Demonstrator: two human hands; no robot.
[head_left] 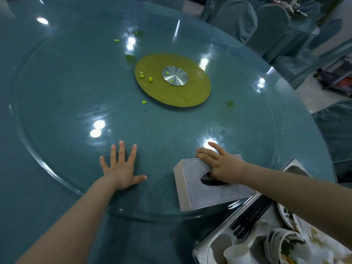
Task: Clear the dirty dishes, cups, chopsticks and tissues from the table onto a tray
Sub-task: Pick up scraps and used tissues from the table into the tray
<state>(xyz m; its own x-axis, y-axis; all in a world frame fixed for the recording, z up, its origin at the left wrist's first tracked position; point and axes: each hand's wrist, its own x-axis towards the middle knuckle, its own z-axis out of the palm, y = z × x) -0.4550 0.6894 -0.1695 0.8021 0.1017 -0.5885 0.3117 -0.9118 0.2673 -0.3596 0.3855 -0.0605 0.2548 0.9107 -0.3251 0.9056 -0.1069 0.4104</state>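
Left hand [122,168] flat on teal glass table [66,82]; right hand [219,162] seemingly grips tissue box [200,187].

Single head-worn wide view, angled forward and down, perhaps close over the table [57,111].

One round teal table [57,187] with one glass turntable [66,92]; one gold glitter disc [152,92] at centre, one steel hub [174,75]. One grey fabric tissue box [198,185] at 5 o'clock. One steel tray [213,239]; two white paper cups [238,254]. Two hands.
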